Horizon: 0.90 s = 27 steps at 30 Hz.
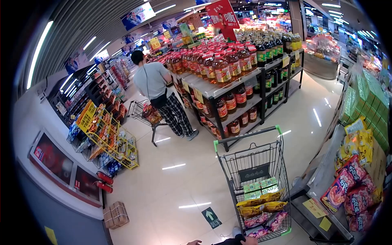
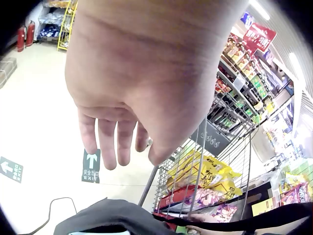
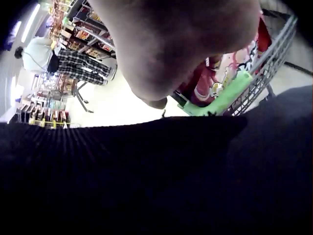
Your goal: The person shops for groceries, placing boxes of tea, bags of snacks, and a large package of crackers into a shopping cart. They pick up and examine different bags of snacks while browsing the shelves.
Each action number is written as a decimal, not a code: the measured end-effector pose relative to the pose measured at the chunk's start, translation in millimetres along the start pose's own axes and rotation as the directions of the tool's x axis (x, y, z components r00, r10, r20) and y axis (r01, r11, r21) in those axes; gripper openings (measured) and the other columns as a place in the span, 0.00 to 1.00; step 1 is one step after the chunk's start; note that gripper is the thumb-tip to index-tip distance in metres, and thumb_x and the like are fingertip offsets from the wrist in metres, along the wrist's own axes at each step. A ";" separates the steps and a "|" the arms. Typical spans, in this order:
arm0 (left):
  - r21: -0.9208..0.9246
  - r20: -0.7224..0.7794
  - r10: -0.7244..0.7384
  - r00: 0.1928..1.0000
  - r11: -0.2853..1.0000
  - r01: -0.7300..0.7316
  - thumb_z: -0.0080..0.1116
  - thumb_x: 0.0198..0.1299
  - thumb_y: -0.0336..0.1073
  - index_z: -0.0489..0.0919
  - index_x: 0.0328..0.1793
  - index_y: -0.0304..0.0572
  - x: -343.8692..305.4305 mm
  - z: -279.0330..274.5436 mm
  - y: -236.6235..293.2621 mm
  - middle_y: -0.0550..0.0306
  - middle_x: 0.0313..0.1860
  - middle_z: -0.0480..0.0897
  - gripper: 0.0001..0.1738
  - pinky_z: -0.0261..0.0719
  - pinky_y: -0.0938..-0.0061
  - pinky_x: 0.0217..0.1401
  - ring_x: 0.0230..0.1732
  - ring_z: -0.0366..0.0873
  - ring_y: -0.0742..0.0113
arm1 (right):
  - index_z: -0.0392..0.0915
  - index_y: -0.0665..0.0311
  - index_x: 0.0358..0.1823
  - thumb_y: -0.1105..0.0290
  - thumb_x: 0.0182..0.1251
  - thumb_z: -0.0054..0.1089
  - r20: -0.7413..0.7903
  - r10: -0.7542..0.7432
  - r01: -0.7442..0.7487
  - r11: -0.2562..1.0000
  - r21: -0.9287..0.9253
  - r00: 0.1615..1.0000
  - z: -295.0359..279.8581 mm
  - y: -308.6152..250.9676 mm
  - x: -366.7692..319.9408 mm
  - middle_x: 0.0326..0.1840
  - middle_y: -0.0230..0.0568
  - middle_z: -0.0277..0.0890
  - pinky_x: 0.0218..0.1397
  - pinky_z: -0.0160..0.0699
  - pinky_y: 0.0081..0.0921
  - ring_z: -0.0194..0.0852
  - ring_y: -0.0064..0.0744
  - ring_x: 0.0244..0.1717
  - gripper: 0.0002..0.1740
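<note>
Fingers (image 2: 107,144) of the left hand (image 2: 134,88) hang loose; the right hand (image 1: 250,240) is by the cart (image 1: 254,173), grip I can't tell.

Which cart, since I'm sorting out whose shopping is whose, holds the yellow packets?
The nearer cart, with green corners: yellow packets lie between green boxes and pink packets. The other cart, beside the person in plaid trousers, shows reddish goods.

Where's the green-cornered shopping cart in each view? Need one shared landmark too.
Head: cart lower right of centre.
Left wrist: cart right of centre, mostly lower half.
Right wrist: part of the cart, upper right.
Shared landmark: pink packets inside the cart.
</note>
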<state>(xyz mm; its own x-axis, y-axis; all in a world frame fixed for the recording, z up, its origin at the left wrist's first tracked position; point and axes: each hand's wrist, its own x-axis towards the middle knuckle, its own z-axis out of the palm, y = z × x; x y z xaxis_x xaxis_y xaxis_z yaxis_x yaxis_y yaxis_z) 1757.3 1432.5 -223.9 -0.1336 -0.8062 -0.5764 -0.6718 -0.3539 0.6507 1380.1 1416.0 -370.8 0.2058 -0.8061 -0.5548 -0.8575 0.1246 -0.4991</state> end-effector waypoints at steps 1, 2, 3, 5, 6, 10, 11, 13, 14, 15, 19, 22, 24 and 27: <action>-0.018 0.015 -0.010 1.000 1.000 0.010 0.63 0.66 0.40 0.76 0.66 0.44 -2.3 4.2 -10.5 0.50 0.44 0.87 0.23 0.83 0.66 0.48 0.43 0.84 0.59 | 0.80 0.58 0.53 0.51 0.66 0.57 0.007 0.008 -0.009 1.000 0.005 1.000 8.9 4.1 1.4 0.47 0.52 0.83 0.57 0.76 0.50 0.80 0.52 0.52 0.22; -0.039 0.030 -0.020 0.999 0.999 0.022 0.63 0.66 0.39 0.76 0.66 0.44 -5.8 8.9 -17.4 0.50 0.44 0.87 0.23 0.83 0.66 0.48 0.43 0.84 0.60 | 0.79 0.57 0.54 0.50 0.66 0.57 0.016 0.016 -0.016 1.000 0.008 1.000 15.1 6.4 1.1 0.49 0.52 0.83 0.57 0.76 0.50 0.80 0.52 0.52 0.23; -0.024 0.044 -0.060 0.997 0.998 0.061 0.63 0.66 0.39 0.76 0.66 0.45 -13.7 7.0 -7.0 0.48 0.45 0.87 0.23 0.83 0.65 0.50 0.46 0.84 0.59 | 0.79 0.54 0.58 0.48 0.67 0.56 0.013 0.021 -0.022 0.998 0.055 1.000 23.9 11.4 2.7 0.51 0.50 0.83 0.64 0.71 0.55 0.80 0.50 0.54 0.25; 0.004 0.016 -0.032 0.999 0.999 0.032 0.63 0.66 0.39 0.76 0.66 0.45 -19.3 12.6 -22.8 0.48 0.46 0.87 0.23 0.83 0.65 0.51 0.47 0.84 0.58 | 0.79 0.53 0.60 0.48 0.68 0.56 -0.013 0.025 -0.025 0.999 -0.031 1.000 37.3 15.4 9.8 0.51 0.49 0.83 0.67 0.66 0.57 0.81 0.49 0.55 0.25; 0.019 0.008 -0.025 1.000 1.000 0.024 0.63 0.66 0.40 0.76 0.67 0.44 -29.2 22.3 -33.5 0.47 0.47 0.87 0.24 0.82 0.64 0.52 0.48 0.84 0.57 | 0.79 0.51 0.61 0.47 0.69 0.55 -0.015 0.043 -0.044 0.992 -0.121 0.999 45.0 20.1 4.0 0.51 0.48 0.84 0.70 0.62 0.60 0.81 0.49 0.55 0.25; 0.010 0.003 -0.050 0.999 0.999 0.050 0.63 0.66 0.41 0.75 0.68 0.43 -84.1 34.6 -29.8 0.46 0.49 0.87 0.26 0.82 0.63 0.54 0.50 0.84 0.55 | 0.84 0.56 0.53 0.45 0.67 0.57 -0.111 0.133 -0.144 0.984 -0.101 0.985 66.9 35.2 2.5 0.47 0.43 0.85 0.72 0.62 0.52 0.83 0.47 0.53 0.25; 0.048 -0.012 -0.059 0.998 0.997 0.059 0.63 0.66 0.41 0.74 0.68 0.43 -99.2 41.2 -37.5 0.46 0.49 0.87 0.26 0.82 0.63 0.54 0.49 0.84 0.55 | 0.84 0.55 0.53 0.47 0.67 0.56 -0.160 0.073 -0.100 0.981 -0.169 0.984 75.8 41.9 -5.6 0.46 0.43 0.85 0.73 0.61 0.54 0.83 0.46 0.53 0.23; 0.035 -0.035 -0.024 0.999 0.999 0.026 0.63 0.65 0.41 0.75 0.66 0.41 -125.5 57.4 -65.7 0.46 0.48 0.87 0.25 0.83 0.63 0.53 0.48 0.85 0.53 | 0.83 0.53 0.54 0.51 0.69 0.53 -0.231 0.007 -0.077 0.953 -0.292 0.973 82.6 47.8 -21.0 0.45 0.44 0.86 0.76 0.55 0.57 0.84 0.45 0.52 0.22; 0.051 -0.052 -0.033 0.998 0.998 0.036 0.63 0.65 0.40 0.76 0.65 0.40 -141.2 64.1 -77.2 0.46 0.46 0.88 0.24 0.83 0.63 0.52 0.47 0.85 0.54 | 0.83 0.53 0.56 0.53 0.69 0.52 -0.196 0.035 -0.089 0.959 -0.271 0.980 84.4 51.2 -27.5 0.44 0.45 0.86 0.78 0.49 0.58 0.84 0.44 0.52 0.21; 0.045 -0.060 -0.011 0.998 0.999 0.014 0.63 0.65 0.39 0.76 0.65 0.41 -153.0 71.6 -93.2 0.46 0.45 0.88 0.23 0.83 0.63 0.51 0.46 0.85 0.54 | 0.82 0.54 0.57 0.53 0.67 0.53 -0.133 0.092 -0.127 0.951 -0.281 0.987 84.5 54.4 -31.1 0.47 0.46 0.85 0.78 0.50 0.58 0.83 0.45 0.53 0.23; 0.064 -0.001 -0.068 0.998 0.996 0.068 0.63 0.64 0.37 0.76 0.65 0.41 -205.6 82.8 -126.2 0.47 0.44 0.87 0.23 0.81 0.63 0.50 0.45 0.84 0.55 | 0.81 0.57 0.59 0.53 0.59 0.58 -0.077 0.247 -0.258 0.943 -0.210 0.966 91.2 60.8 -69.2 0.55 0.51 0.82 0.75 0.60 0.56 0.81 0.47 0.58 0.28; 0.002 0.013 -0.102 0.995 0.995 0.102 0.63 0.64 0.37 0.78 0.64 0.42 -234.6 83.6 -141.6 0.47 0.44 0.87 0.22 0.81 0.63 0.51 0.46 0.84 0.55 | 0.81 0.62 0.59 0.51 0.55 0.60 0.066 0.355 -0.335 0.919 -0.207 0.932 83.9 61.8 -91.5 0.60 0.55 0.79 0.71 0.69 0.52 0.78 0.49 0.63 0.32; -0.007 -0.034 -0.155 0.987 0.988 0.155 0.63 0.64 0.37 0.78 0.63 0.41 -250.9 80.7 -142.7 0.47 0.44 0.87 0.21 0.81 0.63 0.52 0.46 0.84 0.56 | 0.80 0.64 0.59 0.51 0.55 0.61 0.073 0.384 -0.373 0.918 -0.135 0.920 70.5 40.1 -130.4 0.60 0.56 0.79 0.70 0.70 0.49 0.76 0.50 0.64 0.33; 0.024 -0.012 -0.114 0.993 0.993 0.114 0.63 0.65 0.39 0.78 0.63 0.42 -255.5 75.8 -162.6 0.46 0.44 0.87 0.22 0.81 0.64 0.51 0.46 0.84 0.57 | 0.80 0.66 0.59 0.50 0.56 0.60 0.029 0.372 -0.373 0.928 -0.001 0.928 101.0 52.3 -165.7 0.61 0.57 0.78 0.70 0.72 0.43 0.75 0.52 0.65 0.33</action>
<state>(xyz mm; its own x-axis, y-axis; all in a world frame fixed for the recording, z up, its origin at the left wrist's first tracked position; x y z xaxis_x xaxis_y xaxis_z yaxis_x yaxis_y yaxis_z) 1845.4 1732.0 -219.9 -0.0480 -0.7662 -0.6408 -0.7000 -0.4319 0.5688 1348.7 1614.6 -372.1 -0.1148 -0.6847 -0.7197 -0.8731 0.4152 -0.2557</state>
